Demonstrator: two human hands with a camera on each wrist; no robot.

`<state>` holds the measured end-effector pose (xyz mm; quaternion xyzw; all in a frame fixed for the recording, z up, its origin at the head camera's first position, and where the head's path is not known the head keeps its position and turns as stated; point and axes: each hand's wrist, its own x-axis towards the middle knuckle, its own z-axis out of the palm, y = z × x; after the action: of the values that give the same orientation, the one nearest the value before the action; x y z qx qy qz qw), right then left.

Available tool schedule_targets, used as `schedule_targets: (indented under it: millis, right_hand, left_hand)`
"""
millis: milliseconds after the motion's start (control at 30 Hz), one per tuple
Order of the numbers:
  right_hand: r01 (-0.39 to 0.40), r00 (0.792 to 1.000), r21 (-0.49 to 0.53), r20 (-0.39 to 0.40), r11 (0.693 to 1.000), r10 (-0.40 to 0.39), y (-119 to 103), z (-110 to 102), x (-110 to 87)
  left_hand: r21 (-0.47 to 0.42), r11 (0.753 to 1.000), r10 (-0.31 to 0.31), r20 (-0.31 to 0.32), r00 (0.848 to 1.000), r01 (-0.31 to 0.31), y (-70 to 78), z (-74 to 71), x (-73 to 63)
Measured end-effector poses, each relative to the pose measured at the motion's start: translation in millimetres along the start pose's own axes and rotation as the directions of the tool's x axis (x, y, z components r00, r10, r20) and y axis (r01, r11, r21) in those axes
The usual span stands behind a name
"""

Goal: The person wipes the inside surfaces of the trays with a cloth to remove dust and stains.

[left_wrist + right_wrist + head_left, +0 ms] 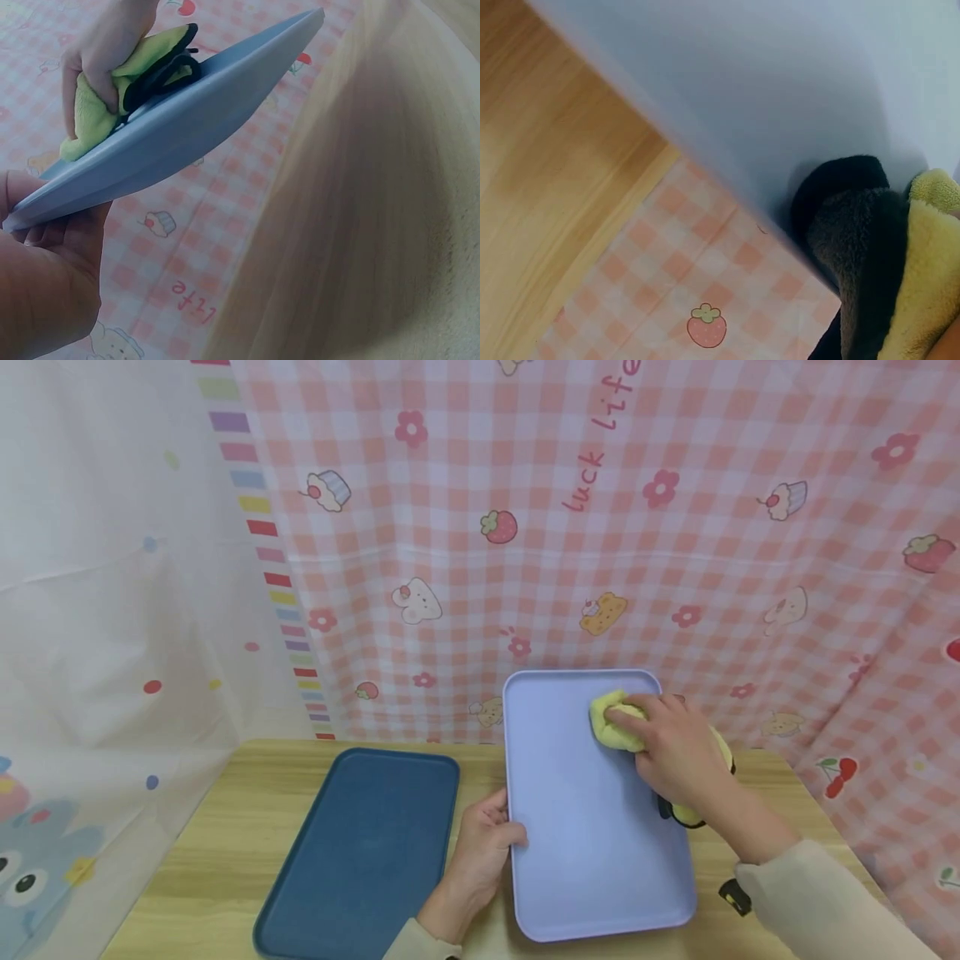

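Note:
A lavender tray (570, 827) is held tilted up off the table. My left hand (480, 852) grips its left long edge, thumb over the rim and fingers beneath, as the left wrist view also shows. My right hand (678, 752) holds a bunched yellow cloth (617, 722) with black edging against the upper right of the tray's inner face. In the right wrist view the cloth (930, 255), with its dark grey side showing, hangs over the tray's rim. Part of the cloth is hidden behind the right hand in the head view.
A dark blue tray (367, 852) lies flat on the wooden table (202, 852), left of the lavender one. A small black object (735, 897) shows near the right sleeve. Behind the table hangs a pink checked curtain (450, 560); a white one (127, 610) hangs at left.

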<state>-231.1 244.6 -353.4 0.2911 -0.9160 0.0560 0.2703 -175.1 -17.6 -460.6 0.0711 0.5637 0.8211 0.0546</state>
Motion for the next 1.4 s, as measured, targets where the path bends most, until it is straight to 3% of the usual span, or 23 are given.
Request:
schedule_targets:
  millis: [167, 433, 767, 1400]
  right_hand:
    - [0.022, 1.0, 0.015, -0.021, 1.0, -0.022, -2.4, 4.4, -9.7]
    - [0.018, 0.999, 0.024, 0.026, 1.0, -0.019, -10.4, 3.8, -23.9]
    - [0.126, 0.992, 0.019, -0.012, 0.992, -0.126, -17.1, 5.6, -44.0]
    - [0.226, 0.974, 0.063, -0.029, 0.972, -0.225, -34.9, 14.1, -86.0]
  left_hand:
    - [0.003, 1.0, -0.006, -0.002, 1.0, 0.006, -0.3, -0.2, 0.6]
    - [0.002, 1.0, -0.006, -0.003, 1.0, 0.006, 0.1, -0.1, -0.1]
    - [-0.001, 1.0, -0.012, -0.006, 1.0, 0.012, -0.6, -0.5, 0.3]
    - [-0.012, 1.0, 0.002, -0.02, 1.0, -0.002, -0.1, 2.5, -0.1]
